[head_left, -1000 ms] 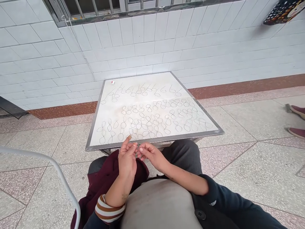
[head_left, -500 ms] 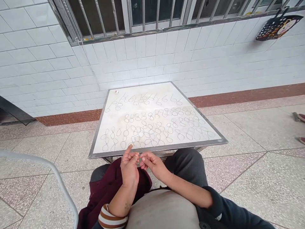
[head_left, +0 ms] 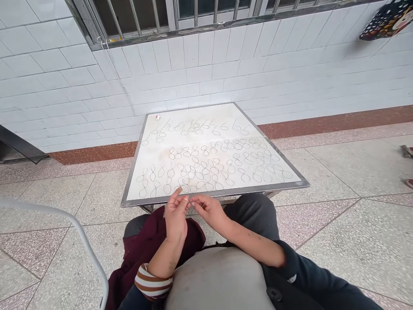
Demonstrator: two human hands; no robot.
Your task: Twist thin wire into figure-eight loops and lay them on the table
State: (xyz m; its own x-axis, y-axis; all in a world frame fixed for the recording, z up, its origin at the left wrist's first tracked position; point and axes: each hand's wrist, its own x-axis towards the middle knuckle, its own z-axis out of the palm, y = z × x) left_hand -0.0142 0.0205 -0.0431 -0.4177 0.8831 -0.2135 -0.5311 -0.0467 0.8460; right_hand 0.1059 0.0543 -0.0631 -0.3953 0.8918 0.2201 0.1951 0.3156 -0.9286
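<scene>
My left hand (head_left: 177, 217) is raised at the near edge of a white-topped table (head_left: 155, 150), thumb and fingers closed in a pinch and one finger pointing up. Close beside it, my right hand (head_left: 211, 214) pinches too, the two sets of fingertips almost touching. Whatever they hold is too small or thin to make out. Beyond my hands, the tabletop carries many thin dark figure-eight loops (head_left: 205, 150). Farther back are similar shapes, each a single loop with a tail (head_left: 237, 125). Whether these are thin strands or drawn lines, I cannot tell.
A small red-and-white object (head_left: 158, 117) sits at the table's far left corner. Behind stands a tiled wall (head_left: 193, 82) with a barred window and a hanging bag (head_left: 387, 21). A grey curved tube (head_left: 77, 232) is at left. Another person's shoes (head_left: 409, 183) show at right.
The view has tipped slightly downward, so the table and wall sit higher in the picture. My right hand's fingers are a little straighter; both hands stay close together in a pinch.
</scene>
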